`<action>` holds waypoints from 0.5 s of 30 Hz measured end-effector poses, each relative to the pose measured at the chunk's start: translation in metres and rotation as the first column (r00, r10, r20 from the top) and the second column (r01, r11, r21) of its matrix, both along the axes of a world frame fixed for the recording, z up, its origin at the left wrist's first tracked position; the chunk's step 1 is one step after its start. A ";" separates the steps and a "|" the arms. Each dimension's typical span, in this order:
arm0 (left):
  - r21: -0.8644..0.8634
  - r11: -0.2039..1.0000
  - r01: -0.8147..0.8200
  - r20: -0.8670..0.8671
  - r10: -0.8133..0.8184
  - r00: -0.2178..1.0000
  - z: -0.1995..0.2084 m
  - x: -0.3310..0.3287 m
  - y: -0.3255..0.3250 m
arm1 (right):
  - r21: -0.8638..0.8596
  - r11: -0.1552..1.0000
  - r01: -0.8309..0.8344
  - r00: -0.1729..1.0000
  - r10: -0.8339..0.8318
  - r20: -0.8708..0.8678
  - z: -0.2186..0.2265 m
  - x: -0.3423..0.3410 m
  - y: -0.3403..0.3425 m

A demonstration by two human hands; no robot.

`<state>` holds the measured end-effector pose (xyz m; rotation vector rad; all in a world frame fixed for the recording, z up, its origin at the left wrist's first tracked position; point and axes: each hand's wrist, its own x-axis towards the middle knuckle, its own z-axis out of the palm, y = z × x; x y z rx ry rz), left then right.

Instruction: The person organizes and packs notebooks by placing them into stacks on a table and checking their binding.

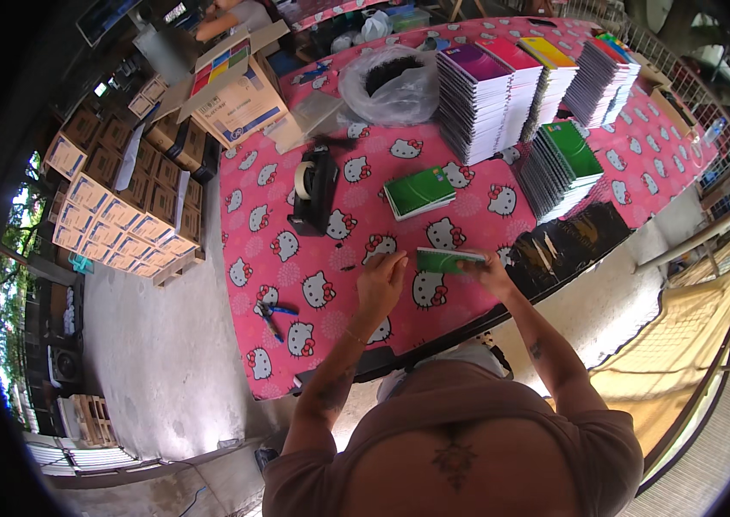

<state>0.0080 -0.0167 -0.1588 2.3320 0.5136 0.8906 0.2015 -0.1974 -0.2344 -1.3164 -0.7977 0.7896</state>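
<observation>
My right hand (487, 271) grips the right end of a green spiral notebook (441, 261) above the near part of the table, its pale page edge turned up. Just left of that notebook, my left hand (382, 280) is closed with its fingers curled; whatever they may hold is hidden. Beyond the hands lies a small pile of green notebooks (419, 191). To its right stands a taller stack of green spiral notebooks (561, 168). A black tape dispenser (315, 191) with a pale roll sits to the left, and blue-handled pliers (274, 317) lie nearer the table's left edge.
Purple (475, 103), red and yellow notebook stacks rise at the back right of the pink patterned table (253, 250). A clear plastic bag (389, 84) with dark contents and an open carton (240, 96) stand farther back. Stacked cartons (124, 202) sit on a pallet at left.
</observation>
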 end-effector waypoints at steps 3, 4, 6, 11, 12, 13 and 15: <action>0.007 1.000 0.011 0.068 -0.011 0.998 0.008 -0.001 0.003 | 0.057 0.998 -0.002 1.000 0.002 0.006 0.030 -0.008 -0.002; -0.009 1.000 0.014 0.088 -0.013 0.996 0.013 0.000 0.001 | 0.060 0.998 -0.013 1.000 0.014 -0.008 0.034 -0.007 -0.004; -0.043 0.999 0.021 0.130 -0.015 0.991 0.024 0.002 -0.002 | 0.067 0.997 -0.035 0.999 0.038 -0.036 0.043 -0.005 -0.007; -0.042 0.993 0.107 0.095 -0.103 0.990 0.059 0.003 -0.001 | 0.022 0.999 -0.047 0.997 0.048 -0.064 0.074 -0.007 -0.016; -0.058 0.989 0.139 0.102 -0.133 0.986 0.065 0.004 -0.001 | 0.023 0.998 -0.051 0.998 0.052 -0.035 0.078 -0.006 -0.019; -0.017 0.982 0.189 0.061 -0.187 0.980 0.073 0.003 0.000 | 0.030 0.998 -0.059 0.998 0.059 -0.003 0.085 -0.005 -0.020; 0.057 0.956 0.289 -0.028 -0.288 0.957 0.086 0.005 0.004 | 0.044 0.996 -0.076 0.995 0.074 0.062 0.100 -0.003 -0.023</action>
